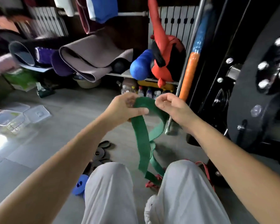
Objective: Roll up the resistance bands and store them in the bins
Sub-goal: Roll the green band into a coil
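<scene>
Green band (pixel 142 143) is held up at its top end by both hands, in front of the knees (pixel 113 178). The rest hangs down between the legs to the floor (pixel 55 130). Left hand (pixel 126 109) pinches it, thumb across the front and fingers behind. Right hand (pixel 170 107) has its fingers curled on the other side of the top fold. Both hands are clamped on the band, close together.

Step in hand, by my read: starting the roll at the top end.

- There is a twist about halfway down where the two strands cross. Shake or flatten that out first, or the roll will cone.
- Make the first turn small and tight, edges flush.
- Let one hand pinch the core and turn it while the other feeds strap in with light tension.
- Rubber springs back, so don't let go of the tail until the roll is sitting in a bin.

Bins (pixel 8 120) are clear tubs on the floor at far left, well apart from the hands, so it's a reach. Black rolls (pixel 102 152) and a blue roll (pixel 80 185) lie on the floor by the left knee. Red band (pixel 152 181) is loose under the green one, not yet rolled.
</scene>
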{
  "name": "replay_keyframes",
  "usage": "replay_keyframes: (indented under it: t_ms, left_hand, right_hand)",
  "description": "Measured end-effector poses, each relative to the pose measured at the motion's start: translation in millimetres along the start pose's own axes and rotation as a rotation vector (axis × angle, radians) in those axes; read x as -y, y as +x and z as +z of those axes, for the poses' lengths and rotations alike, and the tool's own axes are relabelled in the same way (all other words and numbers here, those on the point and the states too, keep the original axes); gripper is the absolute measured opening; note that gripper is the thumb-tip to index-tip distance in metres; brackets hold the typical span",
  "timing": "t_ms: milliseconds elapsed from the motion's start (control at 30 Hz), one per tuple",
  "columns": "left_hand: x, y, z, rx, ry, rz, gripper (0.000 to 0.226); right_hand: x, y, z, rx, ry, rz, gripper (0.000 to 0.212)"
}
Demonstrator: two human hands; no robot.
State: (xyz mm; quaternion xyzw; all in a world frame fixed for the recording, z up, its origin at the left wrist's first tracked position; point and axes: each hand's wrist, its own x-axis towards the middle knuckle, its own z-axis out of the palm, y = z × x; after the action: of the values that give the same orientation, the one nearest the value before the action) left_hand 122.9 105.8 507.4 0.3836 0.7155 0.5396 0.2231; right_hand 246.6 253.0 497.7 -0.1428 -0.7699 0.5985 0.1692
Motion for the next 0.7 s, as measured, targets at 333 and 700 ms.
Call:
replay_keyframes:
  t_ms: [333, 700]
  left_hand:
    - [-16, -45, 24, 0.077, -0.015, -0.009, 0.036]
    - [-7, -90, 28, 0.016, -0.343, -0.038, 0.039]
  right_hand:
    - [-15, -61, 11, 0.086, -0.081, -0.036, 0.053]
    - [-44, -78, 44, 0.05, -0.277, 0.004, 0.055]
